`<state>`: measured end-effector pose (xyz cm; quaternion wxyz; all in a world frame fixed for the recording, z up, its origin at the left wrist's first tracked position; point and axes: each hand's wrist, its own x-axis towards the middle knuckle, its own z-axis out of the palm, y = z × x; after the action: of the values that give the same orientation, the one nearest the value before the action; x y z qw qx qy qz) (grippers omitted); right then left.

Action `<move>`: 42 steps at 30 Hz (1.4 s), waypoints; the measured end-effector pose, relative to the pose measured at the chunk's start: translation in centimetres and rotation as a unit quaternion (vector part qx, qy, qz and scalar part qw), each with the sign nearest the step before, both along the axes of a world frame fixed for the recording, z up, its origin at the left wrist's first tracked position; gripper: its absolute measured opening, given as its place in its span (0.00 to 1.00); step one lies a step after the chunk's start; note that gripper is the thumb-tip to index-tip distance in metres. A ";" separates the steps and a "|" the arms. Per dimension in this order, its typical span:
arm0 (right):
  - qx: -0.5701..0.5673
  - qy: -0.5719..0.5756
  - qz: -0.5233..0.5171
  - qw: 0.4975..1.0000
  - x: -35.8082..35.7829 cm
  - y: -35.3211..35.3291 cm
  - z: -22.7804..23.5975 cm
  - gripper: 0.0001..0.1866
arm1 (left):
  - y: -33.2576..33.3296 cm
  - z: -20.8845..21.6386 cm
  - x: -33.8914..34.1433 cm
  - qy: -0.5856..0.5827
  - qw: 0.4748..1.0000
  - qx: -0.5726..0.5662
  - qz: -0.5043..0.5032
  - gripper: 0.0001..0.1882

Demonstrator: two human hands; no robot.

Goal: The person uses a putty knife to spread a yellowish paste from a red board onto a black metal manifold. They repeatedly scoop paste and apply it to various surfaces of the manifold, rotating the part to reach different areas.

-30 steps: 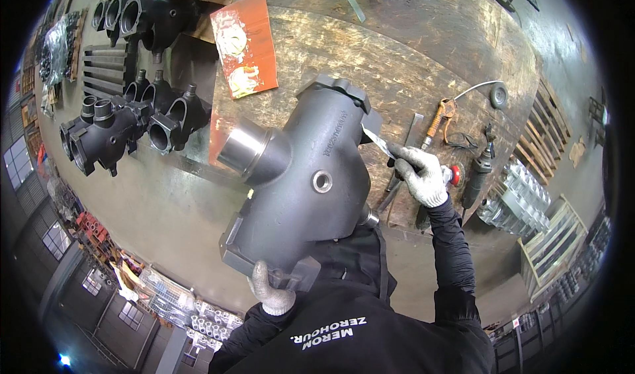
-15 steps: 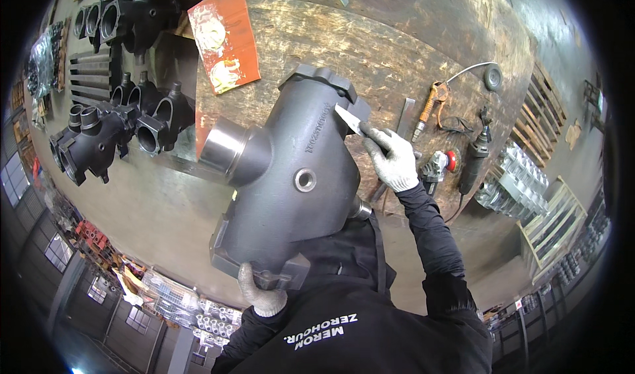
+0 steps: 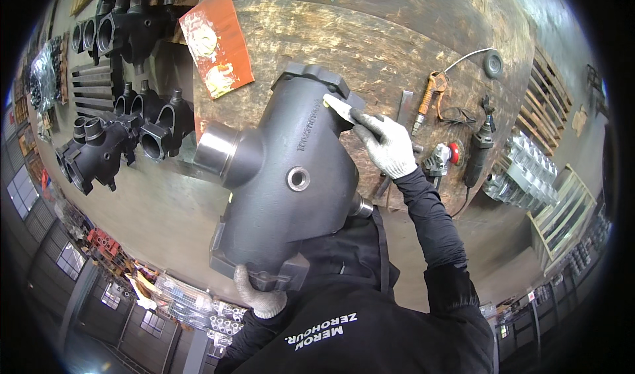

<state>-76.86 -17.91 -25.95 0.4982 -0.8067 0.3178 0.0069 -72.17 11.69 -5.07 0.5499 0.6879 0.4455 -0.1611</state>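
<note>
A large black metal casting (image 3: 284, 169) lies tilted across the near edge of the wooden bench, with a bare-metal pipe stub on its left and a threaded hole in its upper face. In my gloved right hand (image 3: 389, 148) is a putty knife (image 3: 340, 109), its blade against the casting's far right shoulder, beside the raised lettering. A pale yellow dab shows at the blade's tip. My gloved left hand (image 3: 260, 296) grips the flange at the casting's near end; part of its fingers is hidden. Pale yellow putty (image 3: 220, 79) is spread on an orange-red board (image 3: 235, 40).
Right of the casting lie an orange air blow gun (image 3: 430, 99), a small sander with a red pad (image 3: 439, 159), a dark grinder (image 3: 477, 152) and a flat metal bar (image 3: 404, 107). More black castings (image 3: 99, 149) stand at left. Wooden pallets (image 3: 542, 103) sit beyond the bench's right edge.
The knife and my right hand have moved slightly left and toward the far end of the casting. The yellow dab at the tip now shows. My left hand keeps its grip; the view has shifted slightly.
</note>
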 end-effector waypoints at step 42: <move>0.040 -0.078 0.141 0.986 0.4 5.1 16.2 0.19 | -7.5 2.8 2.4 0.010 0.997 -0.069 -0.024 0.35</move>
<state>-76.49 -12.78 -9.77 0.5475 -0.8209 0.1600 0.0267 -69.74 4.16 -2.28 0.5871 0.6573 0.4226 -0.2116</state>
